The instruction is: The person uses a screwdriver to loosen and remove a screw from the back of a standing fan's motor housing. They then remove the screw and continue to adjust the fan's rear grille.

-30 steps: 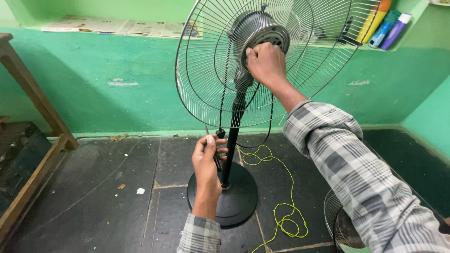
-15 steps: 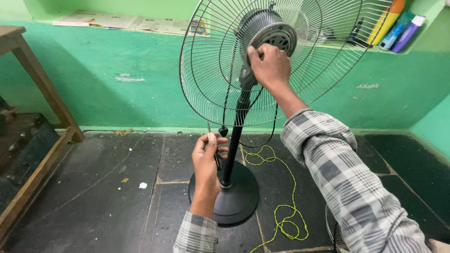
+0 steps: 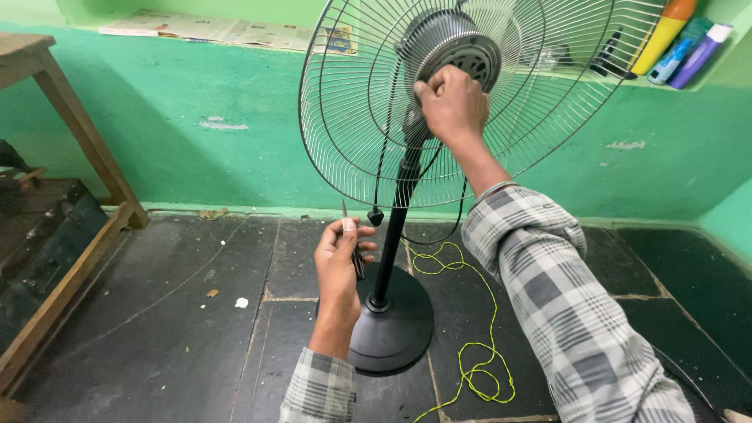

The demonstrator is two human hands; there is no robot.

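Observation:
A pedestal fan stands on the dark floor, seen from behind: wire guard (image 3: 345,117), grey motor housing (image 3: 458,47), black pole (image 3: 395,219) and round black base (image 3: 399,329). My right hand (image 3: 453,102) grips the back of the motor housing where it meets the pole. My left hand (image 3: 338,254) is lower, just left of the pole, and holds a thin screwdriver (image 3: 350,235) with its tip pointing up. A black cord (image 3: 439,227) hangs from the motor behind the pole.
A yellow string (image 3: 478,368) lies coiled on the floor right of the base. A wooden table leg and frame (image 3: 86,133) stand at the left. A green wall ledge holds newspapers (image 3: 219,30) and coloured bottles (image 3: 681,39). Small scraps lie on the floor.
My left hand has come off the pole and moved slightly left, now showing the screwdriver upright. My right hand stays on the motor housing. The view has shifted a little.

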